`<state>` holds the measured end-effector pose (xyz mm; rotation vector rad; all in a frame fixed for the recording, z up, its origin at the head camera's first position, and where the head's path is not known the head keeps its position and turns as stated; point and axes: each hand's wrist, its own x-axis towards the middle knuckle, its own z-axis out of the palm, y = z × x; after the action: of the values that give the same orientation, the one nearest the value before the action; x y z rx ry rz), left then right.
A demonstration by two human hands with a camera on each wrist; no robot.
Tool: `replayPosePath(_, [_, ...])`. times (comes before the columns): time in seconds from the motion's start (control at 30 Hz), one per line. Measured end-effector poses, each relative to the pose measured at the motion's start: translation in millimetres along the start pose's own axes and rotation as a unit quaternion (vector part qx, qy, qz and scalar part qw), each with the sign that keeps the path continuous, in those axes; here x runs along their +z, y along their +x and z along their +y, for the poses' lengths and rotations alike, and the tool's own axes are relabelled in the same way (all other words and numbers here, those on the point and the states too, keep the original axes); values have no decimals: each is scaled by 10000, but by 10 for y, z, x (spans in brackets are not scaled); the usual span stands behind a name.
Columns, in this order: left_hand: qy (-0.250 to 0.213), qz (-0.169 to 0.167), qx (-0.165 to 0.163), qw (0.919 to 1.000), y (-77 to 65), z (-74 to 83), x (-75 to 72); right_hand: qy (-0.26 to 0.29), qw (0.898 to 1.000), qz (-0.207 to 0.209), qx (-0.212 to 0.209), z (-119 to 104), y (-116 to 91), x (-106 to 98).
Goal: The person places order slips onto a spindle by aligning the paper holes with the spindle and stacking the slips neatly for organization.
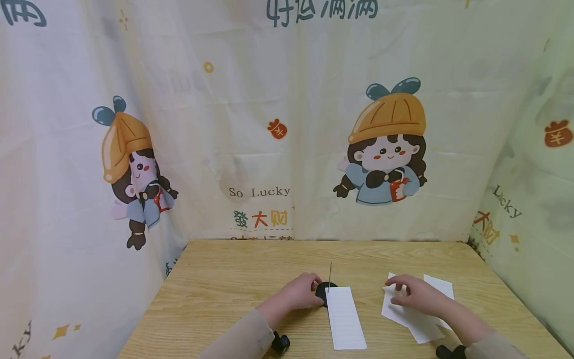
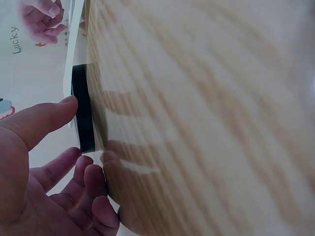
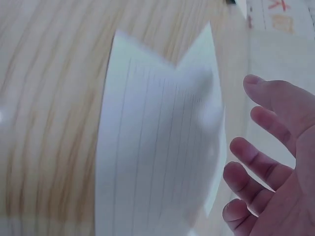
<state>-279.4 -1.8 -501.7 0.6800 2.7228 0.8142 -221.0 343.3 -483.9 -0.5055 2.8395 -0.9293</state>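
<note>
"Where's everything?"
"Left grip (image 1: 301, 291) pinches the black base (image 1: 321, 290); right grip (image 1: 417, 295), relaxed and empty, is over white papers (image 1: 422, 331) on the worktop (image 1: 215, 284)."
"Handling?"
"Papers: likely light, bendy; lift by edges."

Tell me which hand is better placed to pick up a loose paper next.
Probably the right hand: it is over the loose papers, fingers apart and holding nothing. The left hand is farther from them and occupied, holding the black base of the thin spike.
</note>
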Motion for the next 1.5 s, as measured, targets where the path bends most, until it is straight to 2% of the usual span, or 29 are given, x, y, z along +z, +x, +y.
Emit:
replayPosePath(0.3, [-98,-65,-125,9999,-6,13,-16,-85,9994,93,312,207,-79,-120])
replayPosePath(0.53, [-79,-91,-112,9999,-6,15,-16,-225,9973,151,682,311,-54,-153])
replayPosePath(0.8, [-201,-148,-126,9996,15,-9,9,-467,9946,126,923,375,-17,-179])
replayPosePath(0.93, [-157,-122,-129,9997,27,-26,17,-832,9933,258,759,400,-3,-189])
replayPosePath(1.1, [-169,-124,-158,9997,33,-26,25,-1470,9867,441,543,462,3,-178])
replayPosePath(1.33, [-179,-95,-108,9997,23,-25,22,-1574,9855,294,557,488,2,-162])
replayPosePath(1.5, [-183,-90,-44,9998,8,-18,10,-1777,9827,365,376,494,-22,-119])
